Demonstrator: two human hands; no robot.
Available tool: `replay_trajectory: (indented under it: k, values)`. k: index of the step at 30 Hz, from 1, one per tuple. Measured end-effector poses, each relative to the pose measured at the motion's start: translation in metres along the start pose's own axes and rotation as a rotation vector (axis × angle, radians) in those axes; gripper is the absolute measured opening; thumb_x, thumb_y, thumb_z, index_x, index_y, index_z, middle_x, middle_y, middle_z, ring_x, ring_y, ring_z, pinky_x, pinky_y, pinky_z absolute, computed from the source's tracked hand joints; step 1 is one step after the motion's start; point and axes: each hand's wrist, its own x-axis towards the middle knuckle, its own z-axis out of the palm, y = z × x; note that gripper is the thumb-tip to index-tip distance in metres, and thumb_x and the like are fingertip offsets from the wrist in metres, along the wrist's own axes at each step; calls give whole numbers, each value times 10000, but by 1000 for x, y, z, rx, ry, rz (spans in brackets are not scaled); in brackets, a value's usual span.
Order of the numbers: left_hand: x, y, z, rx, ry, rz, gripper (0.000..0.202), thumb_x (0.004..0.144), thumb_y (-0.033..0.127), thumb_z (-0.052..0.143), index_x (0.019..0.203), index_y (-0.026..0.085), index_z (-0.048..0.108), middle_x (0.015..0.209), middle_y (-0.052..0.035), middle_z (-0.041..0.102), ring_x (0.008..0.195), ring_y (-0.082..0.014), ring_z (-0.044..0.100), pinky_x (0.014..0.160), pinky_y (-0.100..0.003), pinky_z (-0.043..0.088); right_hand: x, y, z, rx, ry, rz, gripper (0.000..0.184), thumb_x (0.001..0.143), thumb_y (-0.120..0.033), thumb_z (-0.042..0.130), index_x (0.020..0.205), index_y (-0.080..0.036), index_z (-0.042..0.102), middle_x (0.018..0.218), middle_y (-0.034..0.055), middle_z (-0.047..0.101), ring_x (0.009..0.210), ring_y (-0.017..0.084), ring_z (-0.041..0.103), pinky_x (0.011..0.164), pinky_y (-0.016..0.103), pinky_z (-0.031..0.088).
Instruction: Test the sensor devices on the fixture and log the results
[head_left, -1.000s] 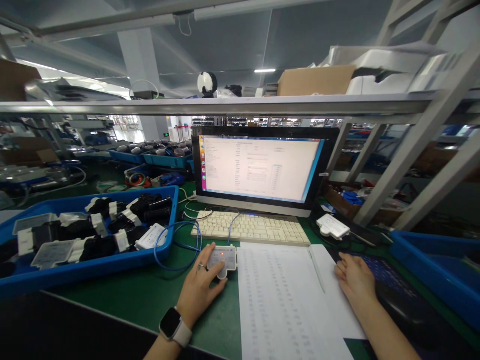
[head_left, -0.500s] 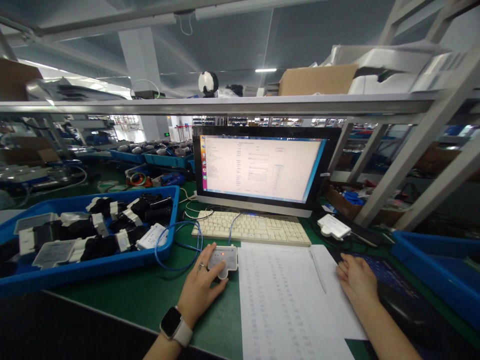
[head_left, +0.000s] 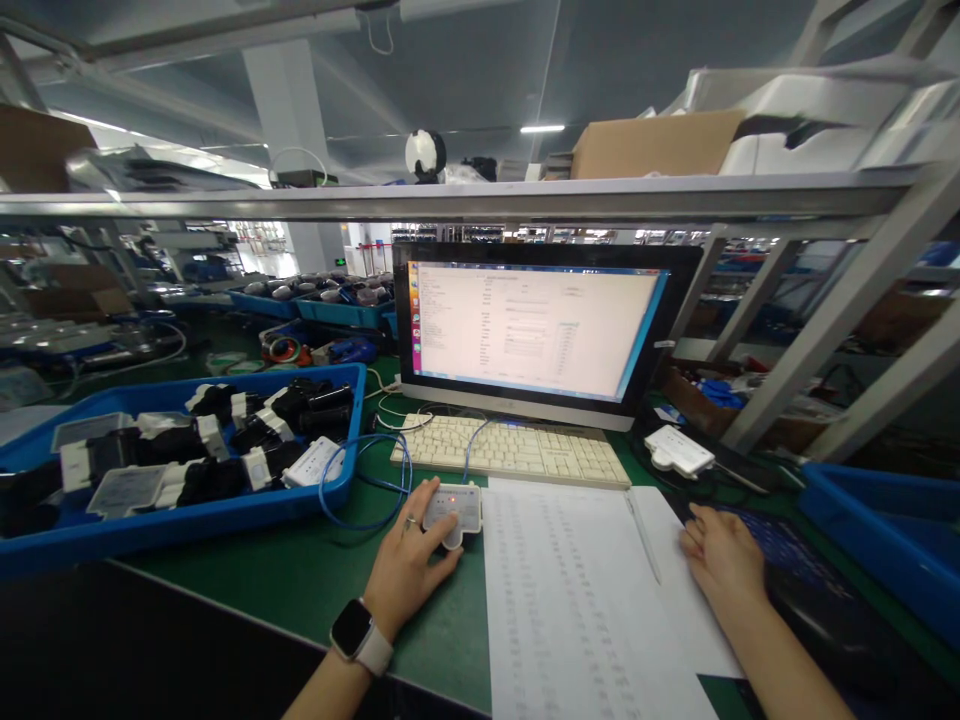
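Note:
My left hand (head_left: 409,560) is closed on a small white electronic module (head_left: 460,512) lying on the green bench. The fingers reach along its left side, and the thumb lies on its face, close to a lit red light. A blue cable (head_left: 375,522) loops on the bench to the left of it. My right hand (head_left: 724,555) rests with curled fingers at the right edge of the printed sheets (head_left: 555,590); nothing shows in it. On the sheets, left of that hand, lies a pen (head_left: 645,538). The black mouse (head_left: 814,622) sits beside the right wrist.
A monitor (head_left: 525,330) stands behind the cream keyboard (head_left: 517,450). At left a blue tray (head_left: 247,515) holds several black and white parts. Another white module (head_left: 679,450) lies right of the keyboard. A blue bin (head_left: 877,500) stands at far right. Overhead runs a shelf (head_left: 480,200).
The whole view has shifted slightly, so things appear a little further right and higher. Both hands keep the same pose, the left one still on the module.

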Motion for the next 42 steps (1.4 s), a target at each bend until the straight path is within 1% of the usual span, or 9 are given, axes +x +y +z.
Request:
replay_trajectory:
  k: [13, 18, 21, 24, 26, 30, 35, 38, 42]
  values:
    - [-2, -4, 2, 12, -42, -31, 432, 775, 215, 617, 1192, 187, 507, 1384, -165, 387, 1271, -312, 394, 983, -472, 438, -3, -2, 2, 16, 6, 11, 469, 477, -128, 707, 565, -208, 253, 380, -144, 248, 299, 13, 219, 255, 125, 173]
    - [0, 1, -2, -2, 4, -32, 370, 802, 308, 597, 1154, 207, 539, 1436, -141, 314, 1305, -316, 340, 1000, -458, 413, -2, -1, 1, 14, 4, 9, 463, 485, -114, 708, 561, -207, 261, 387, -141, 250, 304, 9, 223, 260, 127, 170]
    - [2, -1, -13, -33, 156, -251, 475, 835, 424, 496, 1242, 180, 471, 1427, -146, 314, 1317, -318, 307, 1035, -481, 345, -3, -1, 1, 16, 9, 12, 450, 489, -98, 702, 556, -204, 269, 391, -138, 250, 304, 8, 225, 264, 130, 163]
    - [2, -13, -28, -79, 224, -602, 468, 903, 437, 257, 1155, 131, 506, 1231, -162, 504, 1184, -270, 464, 967, -434, 399, -3, -2, 2, 17, 17, 22, 425, 496, -82, 687, 553, -203, 283, 387, -134, 258, 303, 13, 232, 266, 138, 161]
    - [1, -22, -39, -91, 150, -717, 451, 909, 435, 236, 1034, 145, 558, 1041, -130, 601, 990, -237, 576, 828, -371, 470, -3, -2, 2, 17, 9, 34, 421, 501, -70, 682, 555, -205, 287, 391, -130, 275, 303, 17, 240, 269, 146, 164]
    - [3, -26, -50, -123, -125, -770, 212, 760, 407, 569, 772, 203, 624, 711, -21, 626, 669, -190, 594, 618, -284, 444, -1, -2, 3, 17, -9, 41, 426, 508, -57, 691, 557, -207, 295, 385, -127, 289, 301, 23, 245, 273, 159, 155]
    - [14, -21, -42, -165, -298, -820, 214, 489, 197, 749, 662, 180, 625, 574, 0, 567, 625, -213, 571, 579, -282, 393, -2, -1, 2, 19, 9, 25, 412, 517, -73, 683, 553, -203, 294, 372, -131, 273, 302, 22, 234, 279, 152, 158]
    - [19, -27, -41, -262, -307, -848, 165, 542, 156, 688, 700, 153, 641, 574, -16, 583, 620, -214, 587, 598, -301, 421, -3, -1, 2, 23, 14, 19, 403, 522, -88, 675, 555, -202, 289, 377, -130, 276, 306, 23, 236, 280, 148, 157]
    - [22, -36, -51, -509, -267, -857, 350, 692, 289, 612, 996, 116, 619, 725, -50, 664, 661, -193, 639, 628, -313, 500, -5, -2, 5, 26, 11, 20, 413, 529, -97, 684, 559, -204, 285, 383, -129, 283, 308, 24, 241, 279, 146, 158]
